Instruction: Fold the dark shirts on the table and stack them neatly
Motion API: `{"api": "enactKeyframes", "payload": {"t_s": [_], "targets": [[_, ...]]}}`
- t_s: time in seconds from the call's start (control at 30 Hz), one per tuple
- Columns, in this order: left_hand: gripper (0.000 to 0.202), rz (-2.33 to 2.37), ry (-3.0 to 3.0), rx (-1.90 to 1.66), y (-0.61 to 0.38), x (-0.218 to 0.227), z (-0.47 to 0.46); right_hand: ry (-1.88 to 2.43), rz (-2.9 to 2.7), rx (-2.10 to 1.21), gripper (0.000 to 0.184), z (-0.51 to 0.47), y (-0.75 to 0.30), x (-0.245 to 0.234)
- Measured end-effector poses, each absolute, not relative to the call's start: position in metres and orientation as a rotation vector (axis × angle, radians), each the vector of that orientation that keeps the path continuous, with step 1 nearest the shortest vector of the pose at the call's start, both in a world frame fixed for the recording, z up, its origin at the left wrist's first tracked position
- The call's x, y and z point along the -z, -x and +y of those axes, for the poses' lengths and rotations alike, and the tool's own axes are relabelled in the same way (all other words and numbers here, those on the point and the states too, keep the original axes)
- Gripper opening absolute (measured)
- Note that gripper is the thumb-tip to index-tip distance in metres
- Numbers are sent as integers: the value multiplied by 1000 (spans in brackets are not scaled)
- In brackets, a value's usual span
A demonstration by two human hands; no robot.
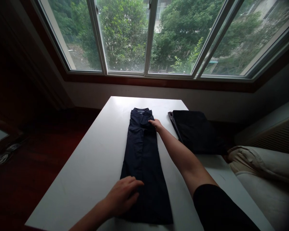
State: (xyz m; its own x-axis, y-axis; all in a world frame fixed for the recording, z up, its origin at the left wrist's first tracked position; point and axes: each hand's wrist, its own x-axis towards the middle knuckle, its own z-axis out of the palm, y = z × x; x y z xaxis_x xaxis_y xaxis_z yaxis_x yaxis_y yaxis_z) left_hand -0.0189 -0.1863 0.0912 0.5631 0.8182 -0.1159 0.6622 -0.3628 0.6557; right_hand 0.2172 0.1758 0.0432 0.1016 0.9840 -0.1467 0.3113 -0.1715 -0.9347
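Note:
A pair of dark navy trousers (142,154), doubled lengthwise, lies flat on the white table (91,154) with its waistband toward the window and its legs toward me. Just below the waistband, my right hand (156,124) reaches the right edge of the trousers, and its fingers are closed on the cloth there. Over the lower left part of the legs is my left hand (124,194), fingers apart and holding nothing. Whether it touches the fabric or hovers just above, I cannot tell.
A folded stack of black clothing (194,131) lies at the table's right side. Beyond the right edge is pale bedding (262,166). The window (146,41) spans the wall behind the table. White cables (2,158) lie on the dark red floor at left.

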Motion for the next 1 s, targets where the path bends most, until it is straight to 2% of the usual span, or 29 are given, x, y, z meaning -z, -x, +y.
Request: {"api": "enactKeyframes", "payload": {"t_s": [0.13, 0.3, 0.47, 0.57, 0.7, 0.87, 0.93, 1.0], "targets": [[38, 1224, -2270, -403, 20, -81, -144, 1727, -1380, -899, 27, 182, -218, -53], [59, 1100, -2489, -373, 20, -56, -117, 1973, -1766, -441, 38, 205, -212, -70], [84, 1023, -2511, -261, 25, -42, -114, 2080, -1946, -441, 32, 227, -196, -75], [91, 1012, -2500, -257, 31, -42, -114, 1983, -1849, -503, 25, 239, -177, -72], [86, 982, -2510, -261, 37, -43, -114, 1730, -1674, -703, 24, 248, -143, -67], [83, 968, -2505, -247, 42, -43, -114, 1684, -1768, -817, 33, 234, -101, -48], [73, 969, -2509, -276, 43, -42, -114, 1664, -1841, -913, 37, 224, -89, -39], [55, 960, -2528, -322, 43, -41, -114, 1655, -1880, -926, 39, 214, -81, -31]]}}
